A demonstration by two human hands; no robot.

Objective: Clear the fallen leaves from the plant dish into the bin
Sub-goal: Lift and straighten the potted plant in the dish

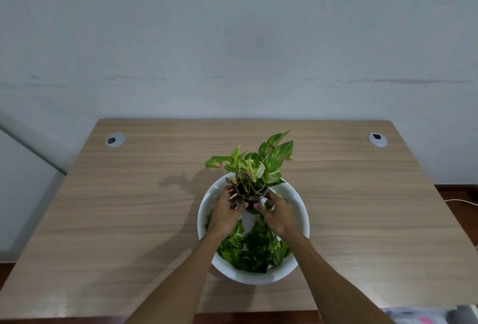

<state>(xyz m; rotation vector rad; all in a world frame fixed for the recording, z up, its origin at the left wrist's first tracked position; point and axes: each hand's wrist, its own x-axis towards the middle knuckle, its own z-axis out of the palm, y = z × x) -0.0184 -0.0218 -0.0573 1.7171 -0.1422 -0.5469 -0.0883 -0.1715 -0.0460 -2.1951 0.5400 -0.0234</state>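
A white round dish sits on the wooden table near its front middle. Many loose green leaves fill its near half. A small potted plant with green and yellow leaves stands at the dish's far side; its little dark pot is partly hidden by my fingers. My left hand grips the pot from the left and my right hand grips it from the right. I cannot tell whether the pot touches the dish or hangs just above it. No bin is clearly in view.
The wooden table has two grey cable grommets, one at the far left and one at the far right. A pale wall stands right behind it. A white cable lies on the floor at the right.
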